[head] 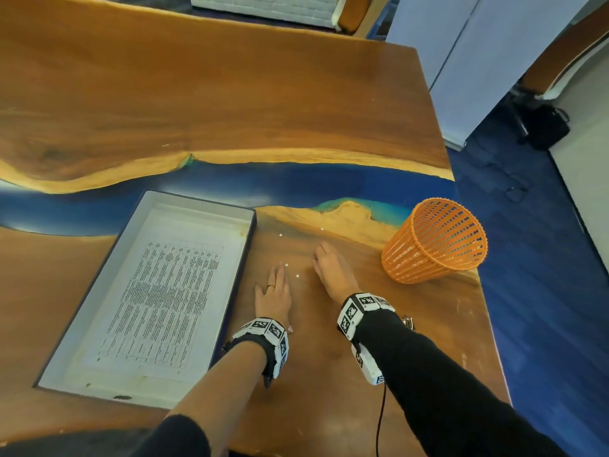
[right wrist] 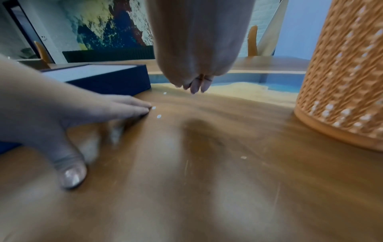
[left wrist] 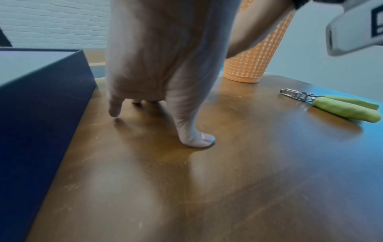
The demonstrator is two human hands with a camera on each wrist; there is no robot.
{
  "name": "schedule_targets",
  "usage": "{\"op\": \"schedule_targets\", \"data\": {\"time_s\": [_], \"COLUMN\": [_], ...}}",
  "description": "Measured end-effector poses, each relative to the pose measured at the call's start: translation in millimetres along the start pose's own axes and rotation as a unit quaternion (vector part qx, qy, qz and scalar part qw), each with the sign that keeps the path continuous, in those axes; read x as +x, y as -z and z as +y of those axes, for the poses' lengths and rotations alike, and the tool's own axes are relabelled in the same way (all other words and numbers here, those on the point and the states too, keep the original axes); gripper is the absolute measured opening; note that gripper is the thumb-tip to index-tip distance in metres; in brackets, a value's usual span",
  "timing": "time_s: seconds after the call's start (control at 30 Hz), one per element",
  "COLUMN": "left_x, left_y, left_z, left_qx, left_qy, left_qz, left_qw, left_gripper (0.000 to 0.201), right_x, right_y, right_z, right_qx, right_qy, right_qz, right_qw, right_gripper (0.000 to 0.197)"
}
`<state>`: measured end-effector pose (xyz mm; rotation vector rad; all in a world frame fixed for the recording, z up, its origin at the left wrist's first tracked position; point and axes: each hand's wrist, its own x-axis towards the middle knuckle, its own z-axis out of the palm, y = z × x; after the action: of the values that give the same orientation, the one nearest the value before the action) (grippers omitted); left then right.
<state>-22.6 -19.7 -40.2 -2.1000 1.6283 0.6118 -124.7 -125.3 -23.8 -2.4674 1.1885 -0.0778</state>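
Several small white paper dots [head: 297,276] lie scattered on the wooden table [head: 329,374] between my hands. My left hand [head: 273,290] lies flat on the table, fingers straight and together, fingertips touching one dot [right wrist: 153,107]. A ring sits on one finger. My right hand [head: 331,270] is just to the right, fingers straight and together, angled down with the tips near the wood. It holds nothing. In the right wrist view its fingertips [right wrist: 196,86] hang just above the table. The left thumb [left wrist: 196,139] presses on the wood.
A dark blue shallow box [head: 245,255] with a printed sheet [head: 164,291] inside lies left of my hands. An orange mesh basket [head: 435,242] stands at the right near the table edge. A green-handled hole punch [left wrist: 342,106] lies behind my right wrist.
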Motion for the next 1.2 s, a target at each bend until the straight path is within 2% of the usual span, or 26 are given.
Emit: {"op": "schedule_targets", "data": {"time_s": [0.17, 0.37, 0.47, 0.57, 0.7, 0.93, 1.07, 1.2], "left_x": [-5.4, -7.3, -6.1, -7.0, -9.0, -10.1, -10.9, -13.2], "left_y": [3.9, 13.5, 13.5, 9.5, 4.2, 2.1, -3.7, -7.6], "left_z": [10.5, 40.7, 54.2, 59.8, 60.2, 59.1, 52.0, 29.6], "left_qx": [0.057, 0.052, 0.045, 0.062, 0.067, 0.076, 0.056, 0.027], "left_qy": [-0.029, -0.095, -0.142, -0.162, -0.159, -0.16, -0.167, -0.15], "left_qz": [0.001, 0.006, -0.009, -0.023, -0.024, -0.01, 0.008, 0.044], "left_qw": [0.998, 0.994, 0.989, 0.985, 0.985, 0.984, 0.984, 0.987], "left_gripper": [0.117, 0.11, 0.112, 0.116, 0.117, 0.117, 0.111, 0.107], "right_x": [-5.2, -16.6, -27.9, -44.1, -61.9, -69.8, -65.7, -53.0], "right_y": [32.2, 80.8, 111.5, 138.1, 150.2, 151.0, 153.2, 148.4], "right_z": [4.8, 17.8, 33.0, 61.8, 101.7, 120.5, 107.5, 74.2], "right_qx": [0.029, 0.048, 0.057, 0.11, 0.089, 0.056, 0.026, -0.029], "right_qy": [-0.001, 0.017, 0.0, -0.055, -0.127, -0.165, -0.122, -0.016], "right_qz": [0.044, 0.169, 0.229, 0.279, 0.244, 0.198, 0.254, 0.295], "right_qw": [0.999, 0.984, 0.972, 0.952, 0.957, 0.965, 0.959, 0.955], "right_gripper": [0.016, 0.011, 0.01, 0.01, 0.014, 0.023, 0.02, 0.013]}}
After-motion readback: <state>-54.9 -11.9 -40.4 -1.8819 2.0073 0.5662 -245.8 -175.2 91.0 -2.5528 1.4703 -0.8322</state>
